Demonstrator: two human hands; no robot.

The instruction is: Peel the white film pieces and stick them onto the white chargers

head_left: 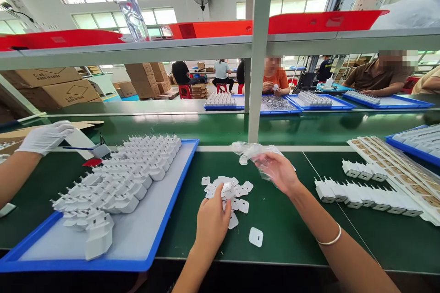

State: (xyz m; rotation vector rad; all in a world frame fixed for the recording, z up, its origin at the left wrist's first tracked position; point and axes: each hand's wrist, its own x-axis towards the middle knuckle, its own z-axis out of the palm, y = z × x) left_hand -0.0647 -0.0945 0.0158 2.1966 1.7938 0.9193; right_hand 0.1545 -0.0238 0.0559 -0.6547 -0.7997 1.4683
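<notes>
Reaching with the left hand point(213, 213) into a pile of white caps point(237, 190), fingers bent down among them and thumb toward the right. Cannot tell whether pinching a cap there or only touching. Gripping a clear, crumpled bag point(240, 147) in the right hand point(280, 174), ahead and to the right of the left hand, raised above the green surface point(285, 238). Wearing a pale bangle point(330, 236) on the wrist behind the right hand.

Lying flat to the right of the left hand, apart from the pile, a loose cap point(256, 236). To the left of the left hand, a blue-rimmed tray point(173, 199), with white plugs point(137, 169) crowded in slanting rows, mostly pins up. To the right of the right hand, more plugs in a longer row point(364, 197) and a shorter row point(364, 170), standing on the surface beside long pale strips point(398, 169) farther right. Well left of both hands, beyond the tray's far left side, a co-worker's white-gloved hand point(46, 137).
</notes>
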